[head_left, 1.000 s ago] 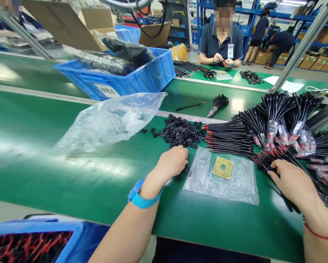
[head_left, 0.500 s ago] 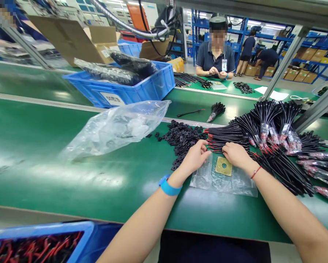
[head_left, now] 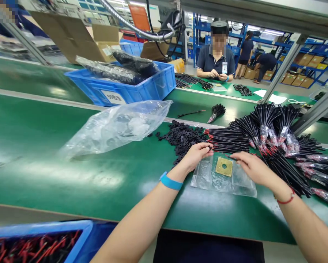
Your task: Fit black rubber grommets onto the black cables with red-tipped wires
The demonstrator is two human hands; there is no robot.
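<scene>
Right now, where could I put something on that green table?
On the green table, one bare patch is between the big clear bag and the front edge; another between the flat bag and that edge. It's crowded around the left hand and right hand: small black pieces and black cables.

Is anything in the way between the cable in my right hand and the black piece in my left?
Nothing visible. The gap between the red-tipped black cable in your right hand and the small black piece in your left hand looks open; the square yellow plate lies on the clear plastic bag below.
</scene>
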